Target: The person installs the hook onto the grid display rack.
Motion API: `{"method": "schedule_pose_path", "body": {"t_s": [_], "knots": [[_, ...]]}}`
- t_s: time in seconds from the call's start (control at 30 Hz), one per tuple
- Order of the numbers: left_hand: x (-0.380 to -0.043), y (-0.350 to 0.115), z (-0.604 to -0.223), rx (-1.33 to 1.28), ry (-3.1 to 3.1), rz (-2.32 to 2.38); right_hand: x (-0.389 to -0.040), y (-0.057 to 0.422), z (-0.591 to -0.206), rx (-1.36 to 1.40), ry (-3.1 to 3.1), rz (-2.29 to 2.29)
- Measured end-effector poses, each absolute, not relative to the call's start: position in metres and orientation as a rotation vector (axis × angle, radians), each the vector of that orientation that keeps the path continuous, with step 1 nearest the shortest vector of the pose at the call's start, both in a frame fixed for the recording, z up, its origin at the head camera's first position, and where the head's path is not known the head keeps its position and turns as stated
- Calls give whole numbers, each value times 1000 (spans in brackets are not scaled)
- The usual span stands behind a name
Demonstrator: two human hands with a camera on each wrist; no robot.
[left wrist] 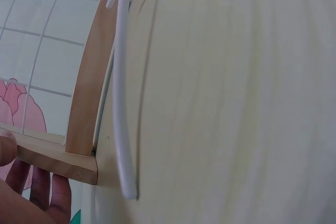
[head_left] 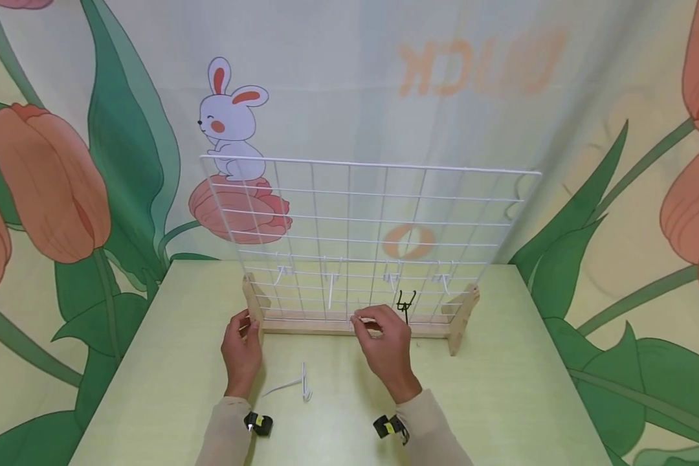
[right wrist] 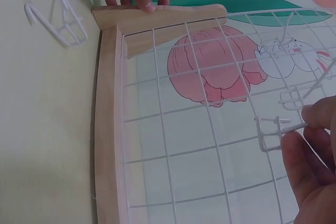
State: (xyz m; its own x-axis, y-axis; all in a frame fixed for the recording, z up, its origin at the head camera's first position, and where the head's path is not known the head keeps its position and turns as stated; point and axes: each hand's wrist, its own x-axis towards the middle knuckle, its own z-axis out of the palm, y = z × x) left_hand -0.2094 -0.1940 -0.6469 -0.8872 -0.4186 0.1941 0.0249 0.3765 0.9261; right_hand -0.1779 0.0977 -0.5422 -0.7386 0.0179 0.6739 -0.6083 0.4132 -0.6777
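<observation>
A white wire grid panel [head_left: 349, 223] stands upright in a wooden stand [head_left: 309, 328]. My left hand [head_left: 241, 356] grips the stand's left side piece [right wrist: 173, 17], thumb on one face and fingers on the other. In front of the panel's lower middle, my right hand [head_left: 389, 346] pinches the stem of a white wire display hook [right wrist: 270, 135] between thumb and fingers. The hook's square wire back faces the grid, overlapping it in the right wrist view. Another white hook [head_left: 303, 383] lies on the table between my forearms, large in the left wrist view.
Several white hooks [head_left: 331, 288] hang in a row on the grid. A black hook [head_left: 406, 303] is on its lower right, just beyond my right hand. The pale table [head_left: 501, 388] runs back to a printed curtain [head_left: 349, 84]. Small black cameras [head_left: 259, 424] sit at both wrists.
</observation>
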Motion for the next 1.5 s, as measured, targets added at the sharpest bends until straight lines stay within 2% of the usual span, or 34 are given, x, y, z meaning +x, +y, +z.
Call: {"method": "schedule_pose_path", "body": {"t_s": [0.33, 0.67, 1.2, 1.5], "knots": [[-213, -195, -644, 361, -2263, -1532, -201, 95, -542, 504, -2031, 1214], [-211, -194, -650, 352, -2253, -1511, -205, 94, -554, 486, -2101, 1188], [-209, -194, -649, 356, -2263, -1539, -193, 98, -573, 535, -2152, 1101], [-210, -194, -650, 356, -2263, -1544, -177, 99, -589, 420, -2225, 1217]]}}
